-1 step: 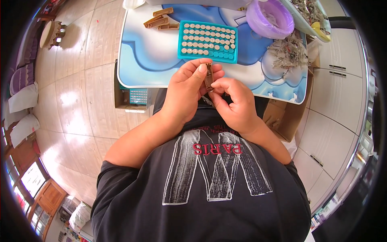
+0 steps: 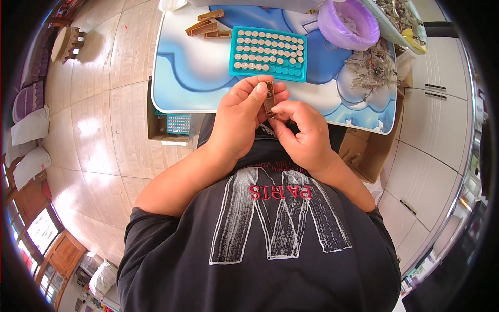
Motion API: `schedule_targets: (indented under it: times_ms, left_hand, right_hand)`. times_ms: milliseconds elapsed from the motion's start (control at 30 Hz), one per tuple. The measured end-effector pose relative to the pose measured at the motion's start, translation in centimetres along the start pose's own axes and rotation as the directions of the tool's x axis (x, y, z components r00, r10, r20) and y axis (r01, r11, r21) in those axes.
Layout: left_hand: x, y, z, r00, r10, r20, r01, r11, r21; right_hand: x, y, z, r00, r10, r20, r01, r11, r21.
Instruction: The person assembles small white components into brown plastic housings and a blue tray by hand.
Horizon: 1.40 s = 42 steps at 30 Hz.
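Note:
My left hand (image 2: 238,112) holds a narrow brown plastic casing (image 2: 269,97) upright, thumb on its face and fingers behind it. At the casing's lower end, the thumb and forefinger of my right hand (image 2: 304,130) are pinched together on it; anything small between those fingertips is hidden. Just beyond my hands lies a teal tray (image 2: 234,54) filled with rows of small round pale caps (image 2: 258,50). Part of its nearest row shows bare teal spots. Several similar brown casings (image 2: 205,27) lie in a loose pile to the tray's left.
A purple basin (image 2: 323,31) stands at the back right of the blue and white table (image 2: 192,93). Tangled wiry grey parts (image 2: 371,67) lie beside it. Below the left edge, a box (image 2: 158,132) holds another dotted tray (image 2: 178,124). White cabinets (image 2: 431,135) line the right.

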State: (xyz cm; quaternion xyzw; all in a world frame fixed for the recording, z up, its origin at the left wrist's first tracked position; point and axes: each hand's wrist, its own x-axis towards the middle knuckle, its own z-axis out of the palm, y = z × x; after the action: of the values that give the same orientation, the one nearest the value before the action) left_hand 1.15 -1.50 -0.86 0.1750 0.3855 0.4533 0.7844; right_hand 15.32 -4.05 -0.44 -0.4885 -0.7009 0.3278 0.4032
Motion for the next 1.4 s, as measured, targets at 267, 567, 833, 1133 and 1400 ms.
schedule_targets:
  times_ms: [267, 567, 833, 1133, 1400]
  left_hand:
    - [-0.1, 0.1, 0.1, 1.000, -0.002, -0.014, 0.003, 1.000, 0.010]
    - [0.1, 0.0, 0.0, 1.000, 0.004, -0.008, -0.003, 1.000, 0.012]
    - [0.0, -0.1, -0.1, 0.999, -0.026, -0.033, 0.026, 1.000, 0.009]
    - [-0.6, 0.4, -0.6, 0.998, -0.047, 0.044, 0.047, 0.999, 0.009]
    - [-0.9, 0.5, -0.8, 0.991, -0.125, 0.041, 0.123, 0.991, 0.056]
  right_hand:
    - [0.4, -0.1, -0.3, 0.995, -0.084, 0.057, 0.088, 0.994, -0.064]
    - [0.1, 0.0, 0.1, 0.998, 0.069, -0.013, -0.068, 0.996, 0.051]
    - [0.5, 0.4, -0.5, 0.972, -0.164, 0.169, 0.218, 0.897, -0.384]
    - [0.7, 0.5, -0.5, 0.979, -0.202, 0.027, 0.203, 0.951, -0.232]
    - [1.5, 0.3, -0.7, 0.997, -0.025, -0.078, 0.020, 0.998, -0.065]
